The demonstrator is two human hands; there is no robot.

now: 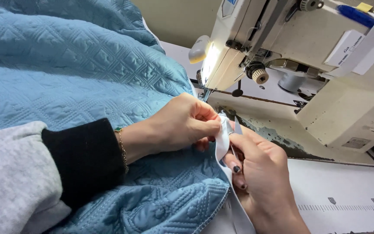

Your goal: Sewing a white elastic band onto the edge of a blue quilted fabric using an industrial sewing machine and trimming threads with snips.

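- From my feed, left hand (182, 125) pinches the white strip (222, 143) at the quilt (87, 78) edge, just in front of the needle.
- Right hand (260, 177) has fingers pressed around a small snipper (237, 127), tip at the strip.
- I'd say trimming is mid-way: strip not cut free.
- Cream sewing machine (325, 65) with its lamp on, white table (347, 190) with ruler marks. Room mostly hidden.

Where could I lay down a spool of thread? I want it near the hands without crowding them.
Bare white table lies right of the right hand, below the sewing machine, around the printed ruler strip. Another bare patch sits behind the machine's arm, by a grey cylinder. Left is crowded: the blue quilt covers everything, and the left hand pinches white binding.
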